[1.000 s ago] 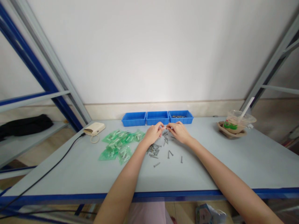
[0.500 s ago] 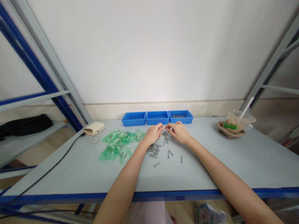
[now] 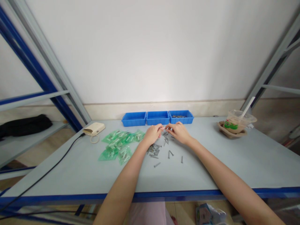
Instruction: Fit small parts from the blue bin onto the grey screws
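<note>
My left hand [image 3: 153, 133] and my right hand [image 3: 179, 132] meet fingertip to fingertip above the table, just in front of the blue bins. Both are closed in a pinch; whatever lies between the fingers is too small to make out. Loose grey screws [image 3: 154, 151] lie in a pile below my left hand, and several more [image 3: 166, 137] are under the fingertips. A few single screws [image 3: 182, 159] are scattered nearer the front. To the left of my left hand is a heap of green plastic packets [image 3: 118, 143] with small white and grey pieces inside.
Three blue bins [image 3: 157, 118] stand in a row by the wall; the right one [image 3: 187, 120] holds small metal parts. A cream device [image 3: 95, 128] with a black cable [image 3: 58, 159] sits at the left. A plastic cup [image 3: 236, 122] with a straw rests in a cardboard holder [image 3: 232, 133] at the right.
The fingertips of both hands shift very slightly against each other. The screws, packets and bins stay where they were.
</note>
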A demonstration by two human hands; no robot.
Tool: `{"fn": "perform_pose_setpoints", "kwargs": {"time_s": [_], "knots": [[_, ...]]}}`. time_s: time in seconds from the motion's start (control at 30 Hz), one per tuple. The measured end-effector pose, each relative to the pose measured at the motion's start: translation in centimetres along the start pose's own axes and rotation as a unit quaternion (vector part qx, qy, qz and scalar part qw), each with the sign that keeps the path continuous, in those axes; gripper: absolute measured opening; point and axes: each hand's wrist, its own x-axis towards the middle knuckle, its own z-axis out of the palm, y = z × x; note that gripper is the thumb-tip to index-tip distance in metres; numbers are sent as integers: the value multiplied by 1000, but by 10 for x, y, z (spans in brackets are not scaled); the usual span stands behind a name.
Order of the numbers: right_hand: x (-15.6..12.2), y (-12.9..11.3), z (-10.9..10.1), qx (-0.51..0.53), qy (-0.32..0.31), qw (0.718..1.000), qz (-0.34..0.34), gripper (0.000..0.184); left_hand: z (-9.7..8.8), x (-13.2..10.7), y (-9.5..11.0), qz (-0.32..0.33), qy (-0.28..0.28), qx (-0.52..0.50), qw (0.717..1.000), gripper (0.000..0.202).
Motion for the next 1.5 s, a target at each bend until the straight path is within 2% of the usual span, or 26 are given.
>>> {"fn": "perform_pose_setpoints", "kwargs": {"time_s": [0.17, 0.37, 0.57, 0.8, 1.03, 1.27, 1.5], "knots": [[0, 0, 0, 0, 2, 1000, -9, 20, -1, -1, 2, 4, 6, 2, 1000, 34], [0, -1, 0, -7, -5, 1000, 1, 25, -1, -1, 4, -5, 0, -11, 1000, 25], [0, -1, 0, 1, 5, 1000, -8, 21, -3, -2, 5, 4, 9, 1, 1000, 31], [0, -2, -1, -4, 6, 1000, 2, 25, -3, -3, 5, 9, 2, -18, 1000, 26], [0, -1, 0, -8, -5, 1000, -5, 21, -4, -2, 7, -1, 8, -4, 1000, 37], [0, 0, 1, -13, 4, 1000, -2, 23, -4, -2, 6, 2, 15, -10, 1000, 26], [0, 2, 5, 47, 22, 999, -17, 23, -5, -3, 8, 2, 45, 6, 999, 49]]}}
